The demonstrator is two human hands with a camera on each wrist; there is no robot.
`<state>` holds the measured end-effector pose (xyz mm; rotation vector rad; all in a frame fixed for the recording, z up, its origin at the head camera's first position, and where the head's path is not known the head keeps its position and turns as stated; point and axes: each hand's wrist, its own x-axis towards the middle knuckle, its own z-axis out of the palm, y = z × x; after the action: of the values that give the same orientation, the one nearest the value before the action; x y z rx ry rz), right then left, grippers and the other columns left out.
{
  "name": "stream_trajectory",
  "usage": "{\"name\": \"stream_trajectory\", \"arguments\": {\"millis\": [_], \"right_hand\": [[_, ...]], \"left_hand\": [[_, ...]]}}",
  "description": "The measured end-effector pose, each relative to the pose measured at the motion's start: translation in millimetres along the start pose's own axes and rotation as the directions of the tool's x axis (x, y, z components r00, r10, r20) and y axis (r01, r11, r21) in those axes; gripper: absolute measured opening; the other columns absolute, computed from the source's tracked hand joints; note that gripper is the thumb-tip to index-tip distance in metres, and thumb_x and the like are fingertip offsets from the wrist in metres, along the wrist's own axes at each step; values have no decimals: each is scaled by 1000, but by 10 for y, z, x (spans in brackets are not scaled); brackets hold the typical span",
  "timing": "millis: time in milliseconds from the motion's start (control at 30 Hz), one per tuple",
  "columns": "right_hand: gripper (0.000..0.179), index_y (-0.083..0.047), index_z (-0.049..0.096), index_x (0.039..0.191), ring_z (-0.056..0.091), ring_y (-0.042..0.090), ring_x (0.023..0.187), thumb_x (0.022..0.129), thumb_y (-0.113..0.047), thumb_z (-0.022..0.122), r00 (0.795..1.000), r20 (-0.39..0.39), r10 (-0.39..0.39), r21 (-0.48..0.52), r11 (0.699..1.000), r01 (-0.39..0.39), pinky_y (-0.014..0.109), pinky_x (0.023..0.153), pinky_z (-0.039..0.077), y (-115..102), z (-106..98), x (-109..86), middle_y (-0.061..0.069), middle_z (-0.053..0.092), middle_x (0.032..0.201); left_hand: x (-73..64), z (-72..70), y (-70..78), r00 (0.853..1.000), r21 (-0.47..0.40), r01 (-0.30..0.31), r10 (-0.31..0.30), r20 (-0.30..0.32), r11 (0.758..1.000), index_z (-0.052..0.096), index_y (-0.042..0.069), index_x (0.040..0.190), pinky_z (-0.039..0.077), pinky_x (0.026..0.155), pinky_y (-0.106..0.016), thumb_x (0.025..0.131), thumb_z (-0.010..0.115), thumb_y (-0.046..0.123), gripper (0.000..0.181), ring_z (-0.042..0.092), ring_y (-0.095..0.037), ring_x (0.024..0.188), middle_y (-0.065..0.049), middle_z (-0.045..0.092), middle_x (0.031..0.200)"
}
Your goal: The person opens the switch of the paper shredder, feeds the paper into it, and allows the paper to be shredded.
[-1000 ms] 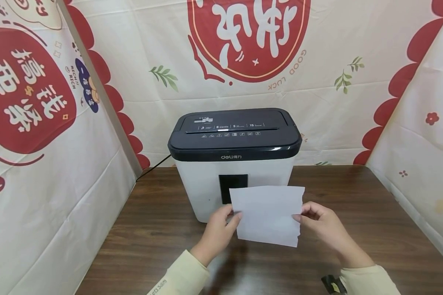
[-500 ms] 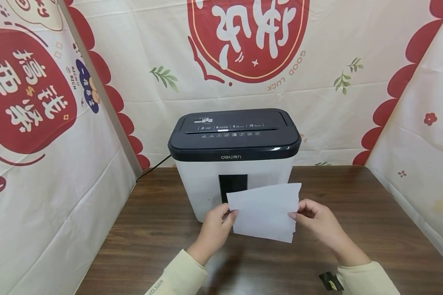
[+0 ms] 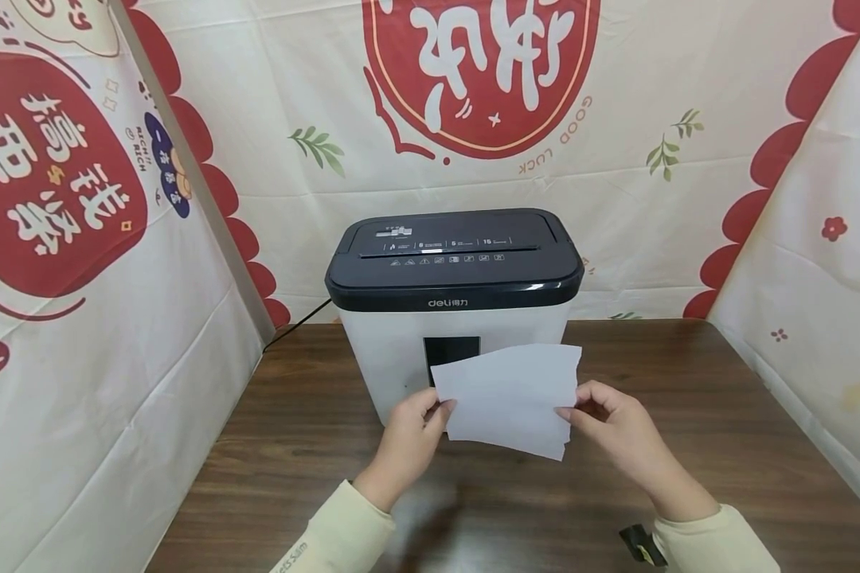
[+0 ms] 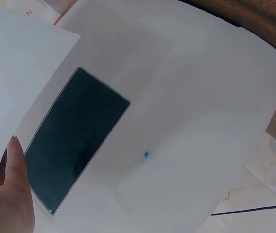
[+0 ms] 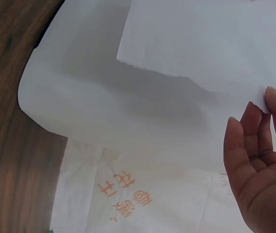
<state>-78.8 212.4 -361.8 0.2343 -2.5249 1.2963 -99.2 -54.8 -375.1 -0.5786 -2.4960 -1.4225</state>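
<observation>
Between my two hands is a sheet of white paper [image 3: 509,402], its right edge ragged and torn. My left hand [image 3: 407,434] pinches its left edge between thumb and fingers. On the opposite side my right hand [image 3: 616,434] pinches the torn edge; the right wrist view shows that hand's thumb on the paper [image 5: 201,43]. The sheet is held up before a paper shredder [image 3: 373,350] with a white bin and a dark lid [image 3: 451,274]. It overlaps the bin's dark window [image 3: 447,350] in the head view. A narrow slot [image 3: 450,251] runs across the lid.
The shredder stands on a brown wooden table [image 3: 258,454]. A black cord [image 3: 297,325] runs from it to the left. Printed cloth [image 3: 616,223] hangs behind and along both sides. A small dark object [image 3: 641,545] sits at my right sleeve.
Both hands have moved slightly up and left with the paper. The sheet's left and right edges tilt a little more, and its top now covers more of the shredder's window.
</observation>
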Motion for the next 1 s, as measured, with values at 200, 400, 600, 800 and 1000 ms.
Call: {"name": "stream_trajectory", "arguments": {"millis": [200,400,600,800,1000], "right_hand": [[16,-8,62,80,46,4,61,80,-3,76,998,-40,-42,-4,999,42,20,52,41,-58,-15,-7,-5,55,70],[15,-8,63,79,48,5,62,79,-2,76,998,-38,-54,-12,999,53,20,53,41,-116,-52,0,-5,58,71],[12,-8,66,80,48,6,62,79,-4,77,999,-25,-42,-25,999,41,20,53,41,-214,-116,44,-3,60,70],[11,-8,67,79,47,6,60,79,-4,77,997,-2,-75,14,997,75,20,52,40,-314,-162,88,-6,58,68],[12,-7,64,78,46,6,58,80,-2,75,996,22,-90,32,995,90,22,51,39,-364,-180,133,-6,55,65]], "left_hand": [[5,-47,60,998,21,-54,55,-40,998,47,11,67,33,47,-19,96,59,11,32,35,-3,53,7,41,60],[5,-104,118,992,59,-105,109,-69,993,42,12,63,30,47,-18,94,62,10,37,30,-2,53,9,34,59],[20,-180,184,984,79,-148,155,-90,986,44,11,63,28,48,-18,93,63,10,36,27,-2,53,10,29,59],[50,-267,221,972,82,-188,197,-124,979,65,6,77,34,51,-19,91,65,8,14,36,-4,57,3,51,61],[88,-357,256,959,110,-234,248,-140,966,64,5,76,34,51,-19,90,66,6,14,36,-6,57,0,52,61]]}}
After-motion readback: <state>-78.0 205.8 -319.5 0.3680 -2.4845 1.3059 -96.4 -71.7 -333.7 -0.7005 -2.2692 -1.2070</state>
